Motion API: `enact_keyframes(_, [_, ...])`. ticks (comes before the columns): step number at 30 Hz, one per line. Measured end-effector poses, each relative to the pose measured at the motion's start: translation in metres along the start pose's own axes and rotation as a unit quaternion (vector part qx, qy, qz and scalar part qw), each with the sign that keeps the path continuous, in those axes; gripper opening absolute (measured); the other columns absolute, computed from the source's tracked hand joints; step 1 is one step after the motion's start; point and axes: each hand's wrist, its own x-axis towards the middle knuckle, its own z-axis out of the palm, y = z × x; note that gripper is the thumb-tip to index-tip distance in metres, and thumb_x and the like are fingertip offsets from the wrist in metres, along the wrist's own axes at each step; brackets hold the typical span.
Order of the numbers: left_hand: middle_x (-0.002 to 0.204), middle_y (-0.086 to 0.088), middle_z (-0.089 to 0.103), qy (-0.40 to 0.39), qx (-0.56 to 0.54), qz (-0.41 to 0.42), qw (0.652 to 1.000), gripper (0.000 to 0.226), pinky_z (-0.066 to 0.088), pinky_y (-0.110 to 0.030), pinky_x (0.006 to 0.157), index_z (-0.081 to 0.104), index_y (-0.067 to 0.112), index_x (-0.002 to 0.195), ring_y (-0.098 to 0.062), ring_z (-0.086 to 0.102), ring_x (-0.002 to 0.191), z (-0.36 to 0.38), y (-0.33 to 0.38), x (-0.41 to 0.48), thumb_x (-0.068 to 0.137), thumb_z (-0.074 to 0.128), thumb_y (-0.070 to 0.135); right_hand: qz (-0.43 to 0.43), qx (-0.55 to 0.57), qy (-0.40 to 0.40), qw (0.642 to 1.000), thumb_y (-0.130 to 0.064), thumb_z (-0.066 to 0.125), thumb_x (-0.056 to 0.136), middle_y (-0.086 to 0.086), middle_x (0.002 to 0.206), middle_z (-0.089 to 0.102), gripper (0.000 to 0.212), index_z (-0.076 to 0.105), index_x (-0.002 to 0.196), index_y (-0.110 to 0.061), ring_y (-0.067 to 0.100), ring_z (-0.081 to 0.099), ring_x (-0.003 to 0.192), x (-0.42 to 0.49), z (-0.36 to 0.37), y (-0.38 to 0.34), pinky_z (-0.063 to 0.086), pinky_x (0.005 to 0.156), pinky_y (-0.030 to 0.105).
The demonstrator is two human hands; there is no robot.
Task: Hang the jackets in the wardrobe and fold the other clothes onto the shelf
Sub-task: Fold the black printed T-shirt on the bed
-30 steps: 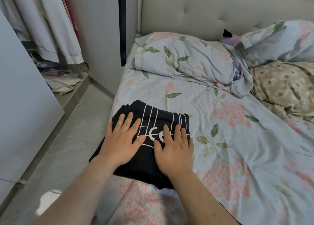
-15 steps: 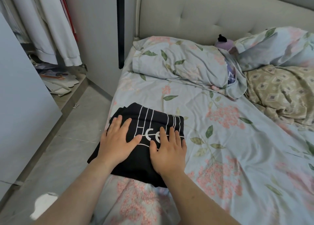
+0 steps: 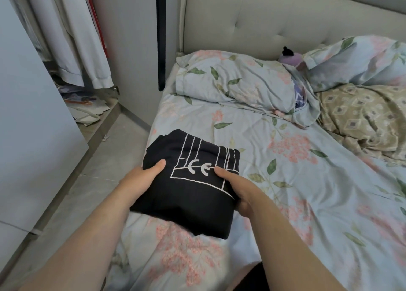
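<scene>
A folded black garment [image 3: 191, 194] with a white line print lies at the near left corner of the bed [image 3: 285, 202]. My left hand [image 3: 140, 176] grips its left side, thumb on top and fingers hidden under the cloth. My right hand [image 3: 237, 187] grips its right side the same way, thumb on the print. The near edge of the garment looks slightly raised off the floral sheet.
To the left stands an open wardrobe with pale hanging jackets [image 3: 87, 49] and papers [image 3: 87, 108] on its floor; its white door [image 3: 28, 115] juts out. Pillows [image 3: 237, 82] and a beige blanket [image 3: 362, 117] lie at the head of the bed. Grey floor [image 3: 92, 180] runs beside it.
Both hands were pressing flat on top of the garment. Now they have slid to its two sides and grip it, thumbs on top.
</scene>
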Motion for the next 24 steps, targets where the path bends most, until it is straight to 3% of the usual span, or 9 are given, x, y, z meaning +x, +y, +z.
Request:
enact_keyframes(3, [0.099,0.007,0.07,-0.014,-0.076,-0.005,0.997,0.058,0.049,-0.027,0.068,0.066,0.023,0.097,-0.014,0.067,0.087,0.001,-0.002,0.004,0.068,0.07,0.073,-0.043,-0.014,-0.047,0.998,-0.016,0.083,0.077,0.006,0.107,0.076,0.049,0.065,0.123,-0.018,0.025,0.074,0.098,0.006,-0.004,0.003,0.058,0.087,0.041])
enact_keyframes(8, [0.104,0.001,0.069,0.026,-0.085,-0.012,0.996,0.068,0.055,-0.041,0.087,0.063,0.018,0.111,-0.023,0.067,0.094,0.006,-0.006,0.013,0.065,0.077,0.066,-0.109,-0.003,-0.017,0.994,0.001,0.077,0.075,0.007,0.1,0.077,0.046,0.065,0.117,-0.016,0.026,0.075,0.091,0.009,0.006,0.006,0.061,0.079,0.043])
enact_keyframes(11, [0.1,0.002,0.07,0.038,-0.115,-0.002,0.993,0.05,0.055,-0.037,0.081,0.065,0.02,0.099,-0.021,0.068,0.091,0.008,-0.006,0.013,0.068,0.081,0.056,-0.146,0.003,-0.005,0.989,0.005,0.075,0.072,0.008,0.105,0.076,0.056,0.061,0.121,-0.015,0.028,0.074,0.095,0.009,0.007,0.005,0.06,0.086,0.048])
enact_keyframes(15, [0.088,0.006,0.076,0.068,-0.159,0.042,0.984,0.037,0.055,-0.032,0.07,0.07,0.023,0.09,-0.017,0.072,0.085,0.007,-0.006,0.014,0.069,0.082,0.051,-0.237,-0.041,-0.047,0.97,-0.002,0.078,0.066,0.0,0.106,0.076,0.057,0.063,0.117,-0.023,0.022,0.073,0.1,0.001,0.005,-0.004,0.059,0.085,0.039])
enact_keyframes(20, [0.099,-0.001,0.077,-0.028,-0.291,0.075,0.953,0.046,0.053,-0.035,0.078,0.073,0.023,0.101,-0.018,0.074,0.09,-0.012,0.002,0.011,0.071,0.072,0.057,-0.28,-0.064,-0.171,0.942,-0.002,0.081,0.063,0.007,0.117,0.073,0.058,0.07,0.113,-0.027,0.026,0.07,0.109,-0.014,-0.007,-0.017,0.058,0.087,0.033])
enact_keyframes(24, [0.105,-0.001,0.076,-0.129,-0.288,0.094,0.944,0.039,0.057,-0.025,0.072,0.081,0.031,0.088,-0.014,0.073,0.094,-0.03,0.007,0.006,0.067,0.067,0.06,-0.279,-0.048,-0.199,0.938,0.004,0.079,0.063,0.012,0.118,0.072,0.056,0.072,0.111,-0.023,0.03,0.069,0.109,-0.014,-0.01,-0.018,0.058,0.087,0.035])
